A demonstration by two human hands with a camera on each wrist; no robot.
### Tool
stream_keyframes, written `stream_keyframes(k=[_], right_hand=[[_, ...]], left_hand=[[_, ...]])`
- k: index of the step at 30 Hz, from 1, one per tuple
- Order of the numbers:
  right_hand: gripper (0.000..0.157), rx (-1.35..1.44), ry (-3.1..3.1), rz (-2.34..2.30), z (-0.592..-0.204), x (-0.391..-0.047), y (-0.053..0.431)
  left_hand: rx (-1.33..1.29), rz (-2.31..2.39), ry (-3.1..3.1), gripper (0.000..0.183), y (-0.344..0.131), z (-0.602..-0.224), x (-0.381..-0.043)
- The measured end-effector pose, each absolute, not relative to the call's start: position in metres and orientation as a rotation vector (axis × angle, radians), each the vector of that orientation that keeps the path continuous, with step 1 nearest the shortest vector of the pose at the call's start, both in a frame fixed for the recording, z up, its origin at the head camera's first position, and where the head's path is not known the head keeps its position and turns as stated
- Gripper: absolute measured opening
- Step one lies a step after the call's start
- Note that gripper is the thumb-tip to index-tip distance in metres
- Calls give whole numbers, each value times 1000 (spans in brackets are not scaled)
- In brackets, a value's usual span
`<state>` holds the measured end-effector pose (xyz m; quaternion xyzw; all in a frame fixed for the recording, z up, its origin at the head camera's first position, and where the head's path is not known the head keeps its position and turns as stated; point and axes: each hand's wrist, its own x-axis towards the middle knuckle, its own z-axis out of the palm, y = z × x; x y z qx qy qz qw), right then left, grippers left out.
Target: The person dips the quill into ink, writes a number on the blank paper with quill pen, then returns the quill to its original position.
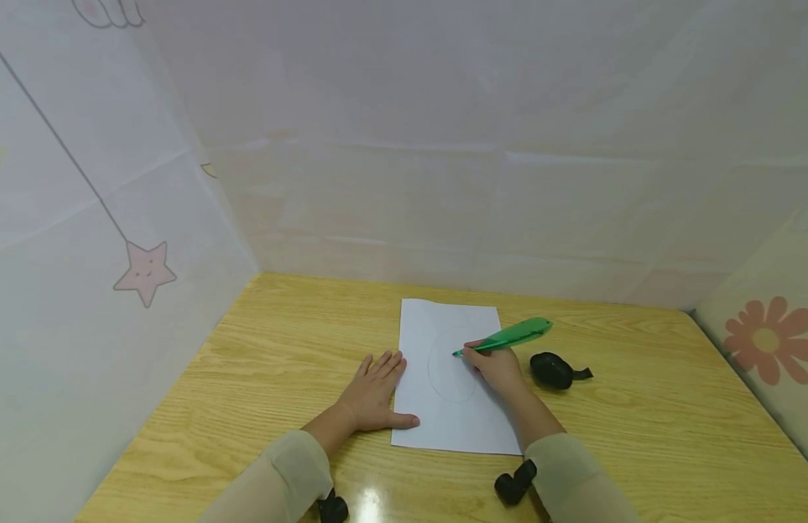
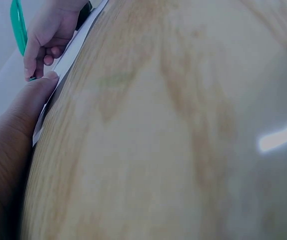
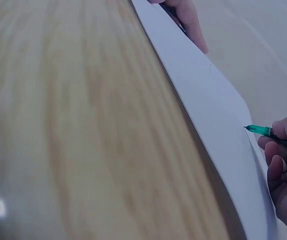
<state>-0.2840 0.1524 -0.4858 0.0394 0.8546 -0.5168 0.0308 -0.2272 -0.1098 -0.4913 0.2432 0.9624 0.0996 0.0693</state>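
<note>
Green feather-shaped pen (image 1: 516, 333) is over the sheet of white paper (image 1: 452, 428), right of its middle, pinched by thumb and fingers of the right hand (image 1: 498, 369), close to the tip. Key relation: long axis runs left-right across the paper, tip to the left, feather end out past the paper's right edge in the head view. The tip points toward the left hand (image 1: 374, 396), but the right hand is the nearer one by far. Tip is at the paper surface; can't tell contact from a slight hover.

Thin oval outline (image 1: 429, 369) on the paper. Tip sits inside its left side; part of the right side is hidden by the right hand.

Paper lies with its long side running away from the person, near edge slightly lifted in the right wrist view. Left hand grips nothing: palm down, fingers spread, fingertips at the paper's left edge, thumb on its lower-left part.

Right of the right hand, apart from the paper: black rounded object (image 1: 552, 370) with a short tail, exact type unclear. All on a wood-grain table (image 1: 279, 349). Pale sleeves (image 1: 292, 472) on both arms. Pale printed sheeting (image 1: 410, 203) behind; pink star (image 1: 145, 274) left, orange-pink flower (image 1: 772, 340) right.
</note>
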Motion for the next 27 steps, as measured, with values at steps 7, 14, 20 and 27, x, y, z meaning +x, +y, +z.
stream_keyframes(k=[7,14,20,27], right_hand=[[25,119,2640,-1593,-487,-284,152],[25,136,2626,-1589,-488,-283,153],[25,130,2626,-1594,-487,-283,150],[24,126,2637,-1579,-488,-285,146]], left_hand=[[736,296,2894,111,-110,-491,-226],[733,299,2884,110,-110,-490,-226],[735,292,2897,110,-110,-490,-226],[736,287,2898,110,-109,-491,-226]])
